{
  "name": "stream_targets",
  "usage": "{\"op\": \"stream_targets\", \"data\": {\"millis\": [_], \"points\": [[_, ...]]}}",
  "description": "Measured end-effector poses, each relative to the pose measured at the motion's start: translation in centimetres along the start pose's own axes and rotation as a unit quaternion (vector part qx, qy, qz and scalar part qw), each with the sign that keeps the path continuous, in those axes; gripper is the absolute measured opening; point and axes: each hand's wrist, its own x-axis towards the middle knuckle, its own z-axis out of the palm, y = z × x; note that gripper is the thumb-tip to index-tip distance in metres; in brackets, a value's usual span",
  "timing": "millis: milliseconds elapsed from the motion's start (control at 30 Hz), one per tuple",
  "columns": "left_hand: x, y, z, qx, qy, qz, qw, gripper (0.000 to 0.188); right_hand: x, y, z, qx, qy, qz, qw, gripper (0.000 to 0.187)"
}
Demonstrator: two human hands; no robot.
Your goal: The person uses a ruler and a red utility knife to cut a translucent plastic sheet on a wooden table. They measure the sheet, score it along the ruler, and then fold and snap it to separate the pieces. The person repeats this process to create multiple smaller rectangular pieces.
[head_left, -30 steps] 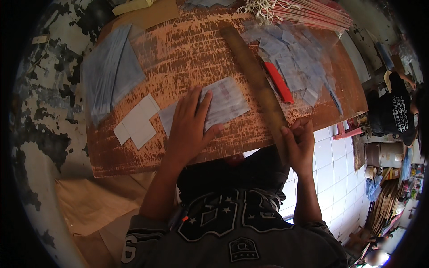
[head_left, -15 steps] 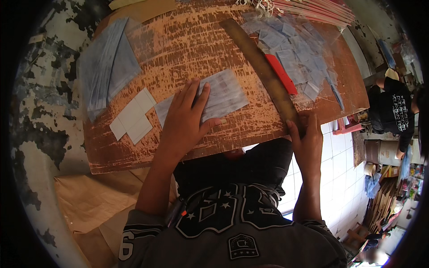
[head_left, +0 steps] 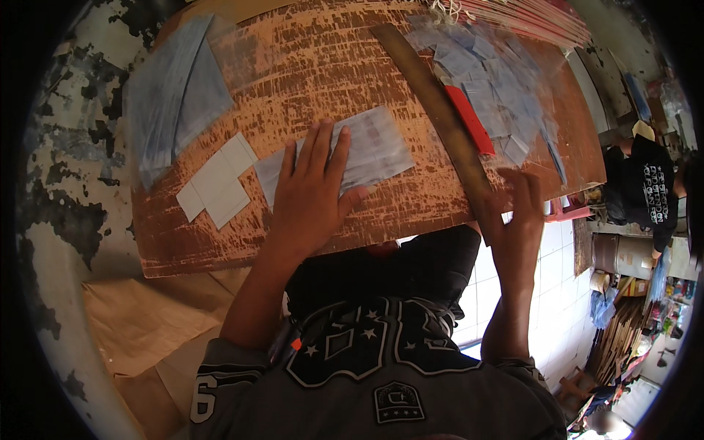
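My left hand [head_left: 312, 180] lies flat with spread fingers on a stack of thin blue-grey translucent sheets [head_left: 378, 150]. Over at the table's near edge, my right hand [head_left: 517, 209] is raised at the near end of a long brown worn ruler-like strip [head_left: 429, 99]. Its fingers are apart and a little blurred; whether any of them still touches the strip is hard to make out. A flat red object [head_left: 469, 121] rests along the strip's right side. White cut card pieces with ruled lines [head_left: 218, 181] are left of my left hand.
Larger blue-grey sheets [head_left: 172, 95] lie at the table's left. Many small cut pieces [head_left: 488, 81] are heaped at the right, below pink-red sticks [head_left: 539, 18]. The worn brown table [head_left: 308, 66] ends just before my lap. Another person [head_left: 649, 187] is at the far right.
My right hand's fingers have come off the strip's near end and spread upward. My left hand stays on the sheets, its fingers a little more apart. The view has shifted slightly.
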Motion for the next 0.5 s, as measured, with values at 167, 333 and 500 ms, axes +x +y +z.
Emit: {"op": "stream_targets", "data": {"millis": [167,333,500], "points": [[0.0,-0.3,0.3,-0.002,0.016,0.007,1.000,0.087,4.0,-2.1,3.0,0.087,-0.042,-0.282,0.955,0.032],[0.1,-0.1,0.3,-0.014,0.033,0.009,0.999,0.085,6.6,-3.0,6.2,0.068,-0.067,-0.406,0.909,0.027],[0.1,-0.1,0.4,-0.030,0.042,0.009,0.999,0.083,8.4,-2.6,7.5,0.050,-0.086,-0.471,0.877,0.020]]}}
